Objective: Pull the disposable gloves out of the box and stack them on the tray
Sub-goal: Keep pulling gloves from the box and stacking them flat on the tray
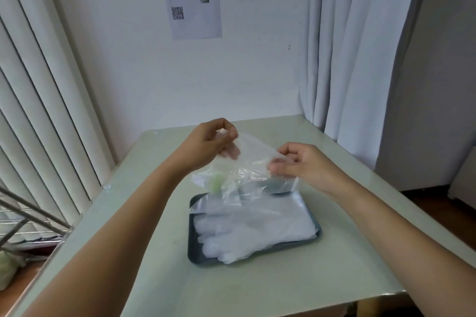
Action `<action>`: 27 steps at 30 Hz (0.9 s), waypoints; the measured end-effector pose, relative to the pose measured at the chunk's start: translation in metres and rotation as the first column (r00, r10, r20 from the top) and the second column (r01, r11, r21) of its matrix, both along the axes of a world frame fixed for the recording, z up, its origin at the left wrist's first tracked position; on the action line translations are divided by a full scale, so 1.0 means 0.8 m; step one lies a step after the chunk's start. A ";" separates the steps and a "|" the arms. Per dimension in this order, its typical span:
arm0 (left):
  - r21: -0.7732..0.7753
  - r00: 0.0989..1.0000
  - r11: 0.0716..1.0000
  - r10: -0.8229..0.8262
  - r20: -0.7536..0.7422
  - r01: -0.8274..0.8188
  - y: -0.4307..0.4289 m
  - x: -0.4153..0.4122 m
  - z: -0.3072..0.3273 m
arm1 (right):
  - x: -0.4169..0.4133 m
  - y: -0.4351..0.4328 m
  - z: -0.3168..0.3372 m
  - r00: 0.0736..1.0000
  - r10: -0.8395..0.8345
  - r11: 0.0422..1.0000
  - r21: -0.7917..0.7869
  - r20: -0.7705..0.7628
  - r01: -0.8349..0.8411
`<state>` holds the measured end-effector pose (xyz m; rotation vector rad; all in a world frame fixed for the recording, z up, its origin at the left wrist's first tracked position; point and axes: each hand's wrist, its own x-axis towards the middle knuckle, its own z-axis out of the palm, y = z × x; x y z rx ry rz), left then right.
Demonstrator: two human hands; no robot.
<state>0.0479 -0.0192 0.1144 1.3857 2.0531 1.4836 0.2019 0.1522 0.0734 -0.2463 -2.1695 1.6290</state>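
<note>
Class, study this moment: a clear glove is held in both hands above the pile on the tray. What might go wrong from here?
1. The glove is thin and limp, pinched only along its top edge by the left hand and right hand; it may fold or land askew.
2. The stack already reaches the rim of the tray at the near side; another slippery layer could slide it off.

Left hand (211,141), right hand (301,162) bare; forearms bare to frame edge.
</note>
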 end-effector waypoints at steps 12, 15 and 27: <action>-0.476 0.961 0.863 0.039 -0.275 -0.171 0.063 -0.023 -0.090 | -0.017 0.015 -0.074 0.871 -0.281 0.958 0.177 0.404 0.227; -0.514 0.957 0.838 0.029 -0.290 -0.181 0.080 -0.029 -0.124 | -0.023 0.019 -0.095 0.782 -0.388 0.894 0.404 0.488 0.192; -0.231 0.821 0.836 0.369 -0.436 -0.499 0.075 -0.040 -0.157 | -0.033 0.019 -0.133 0.728 -0.480 0.833 0.514 0.489 0.204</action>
